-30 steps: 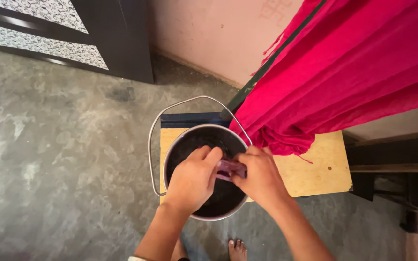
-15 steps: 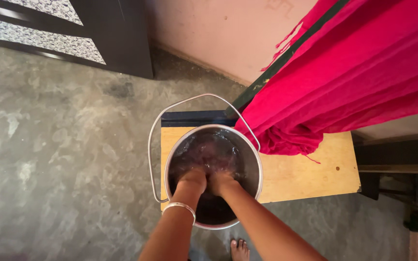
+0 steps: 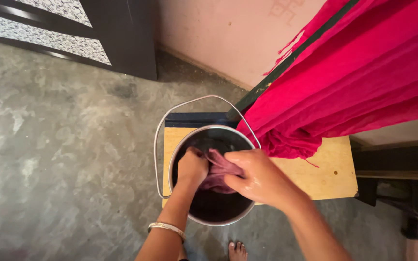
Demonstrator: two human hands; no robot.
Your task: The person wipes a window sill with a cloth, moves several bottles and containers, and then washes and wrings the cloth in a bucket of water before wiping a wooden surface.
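A steel bucket (image 3: 172,153) with a wire handle stands on a low wooden stool (image 3: 325,169) and holds dark purple liquid. A wet purple cloth (image 3: 217,170) is lifted partly out of the liquid. My left hand (image 3: 191,168) grips its left end inside the bucket; a metal bangle sits on that wrist. My right hand (image 3: 257,179), wet and shiny, grips the cloth's right end above the bucket's rim. The cloth's lower part hangs into the liquid.
A large red fabric (image 3: 359,77) hangs from a dark bar at the upper right, its fringe touching the stool. Grey concrete floor (image 3: 64,159) lies to the left. A dark patterned cabinet (image 3: 97,34) stands at the back. My bare toes (image 3: 238,250) show below.
Both hands were plunged in the liquid half a second ago. They have risen, pulling the purple cloth up out of the dye.
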